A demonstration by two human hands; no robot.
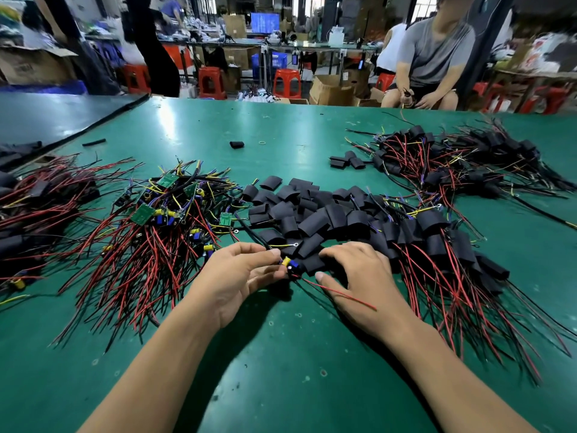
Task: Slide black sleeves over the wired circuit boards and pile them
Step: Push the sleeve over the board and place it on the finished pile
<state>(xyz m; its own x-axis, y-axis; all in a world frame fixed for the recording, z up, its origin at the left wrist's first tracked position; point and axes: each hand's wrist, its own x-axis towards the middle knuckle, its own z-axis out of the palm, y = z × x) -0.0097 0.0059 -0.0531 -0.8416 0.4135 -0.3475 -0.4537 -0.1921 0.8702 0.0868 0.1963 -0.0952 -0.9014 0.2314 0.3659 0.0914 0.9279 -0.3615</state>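
- Fingers (272,253) of the left hand (237,276) curl in and pinch a wired circuit board (289,265) by its yellow and blue parts, just above the surface (281,354).
- Right hand (359,276) lies palm down, its forefinger and thumb closed on either side of a black sleeve (313,262) whose mouth meets the board.
- One red wire (343,295) from the board trails across the back of the right hand.
- Bare boards (175,207) lie tangled to the left.
- Loose sleeves (312,210) are heaped just beyond the hands.
- Sleeved boards (443,239) are piled to the right, and another heap (452,157) lies at the far right.
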